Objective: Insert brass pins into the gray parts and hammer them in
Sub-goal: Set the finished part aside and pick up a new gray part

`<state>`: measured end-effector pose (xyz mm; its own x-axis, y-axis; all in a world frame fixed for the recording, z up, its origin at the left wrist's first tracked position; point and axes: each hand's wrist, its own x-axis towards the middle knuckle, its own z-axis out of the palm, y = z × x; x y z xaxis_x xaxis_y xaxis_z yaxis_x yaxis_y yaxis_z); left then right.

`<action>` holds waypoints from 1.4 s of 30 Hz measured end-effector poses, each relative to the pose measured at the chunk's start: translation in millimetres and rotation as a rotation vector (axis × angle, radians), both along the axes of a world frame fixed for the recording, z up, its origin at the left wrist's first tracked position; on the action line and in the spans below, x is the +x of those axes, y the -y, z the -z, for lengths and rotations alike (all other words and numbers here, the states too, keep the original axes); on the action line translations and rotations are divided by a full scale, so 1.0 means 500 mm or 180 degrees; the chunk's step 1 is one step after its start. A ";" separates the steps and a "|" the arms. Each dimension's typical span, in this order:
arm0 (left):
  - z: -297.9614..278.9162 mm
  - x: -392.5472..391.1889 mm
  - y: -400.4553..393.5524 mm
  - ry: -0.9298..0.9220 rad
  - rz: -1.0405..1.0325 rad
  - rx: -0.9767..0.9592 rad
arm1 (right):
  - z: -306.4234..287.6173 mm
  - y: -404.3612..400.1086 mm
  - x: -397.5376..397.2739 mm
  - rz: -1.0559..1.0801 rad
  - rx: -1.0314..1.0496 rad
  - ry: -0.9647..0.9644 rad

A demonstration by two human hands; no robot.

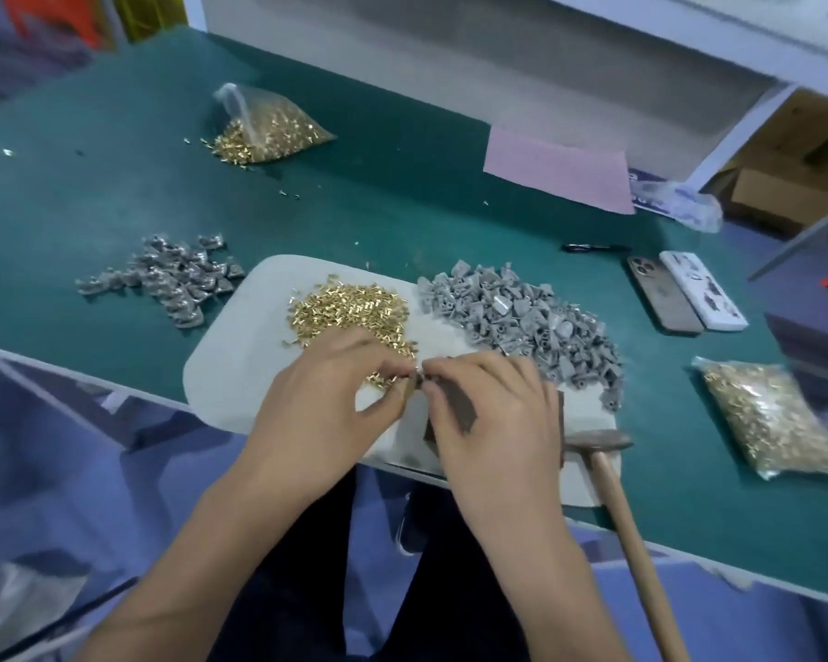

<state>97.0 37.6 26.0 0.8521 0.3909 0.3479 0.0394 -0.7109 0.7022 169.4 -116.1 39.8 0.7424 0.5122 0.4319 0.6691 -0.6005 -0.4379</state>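
Green matting covers the bench (92, 193), and things sit on it as follows. Far left lies a loose pile of gray parts (168, 279) with a metallic glint. Behind it, further back, an opened clear bag (271, 129) spills brass pins onto the mat. A pale pad (240, 336) lies at the near edge of the bench. On the pad's back half sits a heap of loose pins (350, 312), and just right of it a bigger heap of plain gray parts (512, 317) that runs off the pad's right side.

Over the front of the pad the two hands meet. The left hand (326, 398) has its fingers curled, thumb and forefinger pinching something small at the meeting point; whether it is a pin or a part I cannot tell. The right hand (493, 413) also curls its fingers, its tips pinching the same small item, which shows as a tiny pale glint. A dark block (455, 413) sits under the right hand, mostly hidden.

Right of that hand a hammer (603, 451) rests, head on the pad and wooden handle pointing toward the person. Further back lie a pink sheet (560, 172), two phones (684, 296) side by side, and, far right, a sealed bag of pins (770, 418).
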 end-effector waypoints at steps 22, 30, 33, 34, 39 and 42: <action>0.080 -0.187 -0.269 -0.0840 -0.1836 0.0360 | 0.070 -0.433 -0.061 -0.1186 -0.0889 -0.0572; 0.083 -0.176 -0.279 -0.0774 -0.1845 0.0246 | 0.078 -0.463 -0.046 -0.1117 -0.0793 -0.0550; 0.085 -0.177 -0.280 -0.0747 -0.1834 0.0237 | 0.080 -0.467 -0.041 -0.1103 -0.0737 -0.0543; 0.085 -0.178 -0.280 -0.0751 -0.1841 0.0242 | 0.080 -0.468 -0.040 -0.1116 -0.0733 -0.0542; 0.083 -0.174 -0.269 -0.0717 -0.1796 0.0240 | 0.071 -0.444 -0.025 -0.1089 -0.0637 -0.0491; 0.075 -0.157 -0.248 -0.0574 -0.1470 0.0060 | 0.060 -0.393 0.000 -0.0836 -0.0596 -0.0503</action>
